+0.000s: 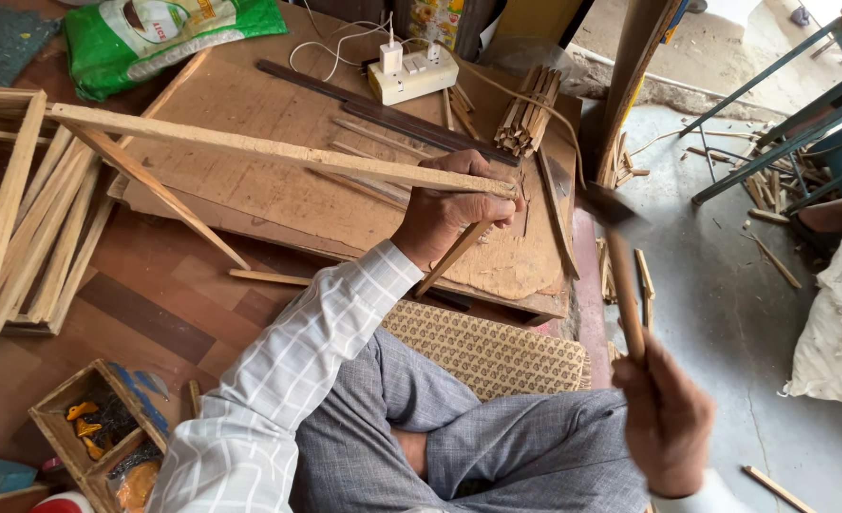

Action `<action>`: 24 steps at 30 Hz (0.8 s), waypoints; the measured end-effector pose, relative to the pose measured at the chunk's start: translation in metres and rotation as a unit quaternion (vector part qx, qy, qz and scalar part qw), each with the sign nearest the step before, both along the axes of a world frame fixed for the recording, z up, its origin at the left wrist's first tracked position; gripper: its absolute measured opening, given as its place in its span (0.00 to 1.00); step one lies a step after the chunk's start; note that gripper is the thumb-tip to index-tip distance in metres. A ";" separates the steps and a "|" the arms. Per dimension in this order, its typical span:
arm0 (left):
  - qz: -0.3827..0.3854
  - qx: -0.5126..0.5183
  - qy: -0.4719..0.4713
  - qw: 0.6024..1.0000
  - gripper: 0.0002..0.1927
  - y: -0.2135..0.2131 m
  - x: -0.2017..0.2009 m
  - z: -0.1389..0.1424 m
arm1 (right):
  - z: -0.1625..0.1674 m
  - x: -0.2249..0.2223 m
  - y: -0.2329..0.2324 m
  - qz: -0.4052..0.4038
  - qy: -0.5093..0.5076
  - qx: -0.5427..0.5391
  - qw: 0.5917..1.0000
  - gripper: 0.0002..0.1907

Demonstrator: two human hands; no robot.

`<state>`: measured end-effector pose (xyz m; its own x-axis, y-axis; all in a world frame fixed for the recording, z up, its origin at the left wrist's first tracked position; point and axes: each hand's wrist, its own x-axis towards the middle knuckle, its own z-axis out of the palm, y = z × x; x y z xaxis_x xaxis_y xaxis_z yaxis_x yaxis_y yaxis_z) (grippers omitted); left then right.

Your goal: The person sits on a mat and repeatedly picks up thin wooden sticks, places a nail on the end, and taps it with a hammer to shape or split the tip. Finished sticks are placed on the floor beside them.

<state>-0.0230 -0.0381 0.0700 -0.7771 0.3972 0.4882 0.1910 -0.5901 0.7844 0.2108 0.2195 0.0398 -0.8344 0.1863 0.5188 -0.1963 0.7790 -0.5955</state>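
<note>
- Already, we saw our left hand (451, 211) closed around the corner of a wooden frame (250, 147), pinning it to the worn board (278, 204).
- Our right hand (666, 418) gripped a hammer (620, 256), raised and blurred.
- Finished frames (22, 218) lay stacked left; a strip bundle (527, 112) seemed unused, so work remained.

- Open board surface (250, 190) toward its left edge, under the long wooden frame strip (269, 149).
- Blocked at far edge by power strip (413, 74), dark slat (383, 112), stick bundle (527, 112).
- Right edge crowded by raised hammer (620, 256).
</note>
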 end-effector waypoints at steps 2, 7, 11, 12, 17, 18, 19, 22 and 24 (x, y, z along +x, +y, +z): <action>-0.005 0.015 0.005 1.000 0.07 0.003 -0.001 -0.001 | 0.030 -0.001 0.005 -0.005 -0.047 -0.002 0.999 0.18; -0.001 0.013 0.006 1.000 0.07 0.006 -0.005 -0.004 | 0.080 -0.004 0.003 -0.022 -0.024 0.057 0.998 0.15; 0.000 0.010 0.020 1.000 0.07 0.004 -0.007 -0.005 | 0.105 -0.016 -0.011 0.022 -0.063 0.148 0.987 0.18; -0.007 0.011 0.017 1.000 0.07 0.003 -0.007 -0.005 | 0.111 -0.016 -0.017 0.042 -0.088 0.174 0.980 0.19; 0.002 0.013 0.016 1.000 0.06 0.000 -0.007 -0.006 | 0.116 -0.015 -0.029 -0.042 -0.011 0.005 0.999 0.16; -0.003 0.023 0.017 1.000 0.06 0.008 -0.009 -0.007 | 0.114 -0.016 -0.025 -0.033 -0.020 0.024 0.999 0.16; -0.008 0.034 0.019 0.999 0.06 0.000 -0.007 -0.006 | 0.111 -0.017 -0.025 -0.023 -0.028 0.043 0.998 0.16; 0.015 0.017 0.029 0.999 0.06 0.001 -0.008 -0.006 | 0.103 -0.020 -0.016 0.001 -0.060 0.074 0.995 0.17; 0.004 0.029 0.025 0.999 0.06 -0.003 -0.007 -0.006 | 0.099 -0.021 -0.012 -0.022 -0.010 -0.054 0.998 0.16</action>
<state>-0.0300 -0.0410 0.0639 -0.7540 0.3609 0.5488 0.2351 -0.6318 0.7386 0.1896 0.2072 0.1388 -0.8346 0.2765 0.4764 -0.1499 0.7181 -0.6796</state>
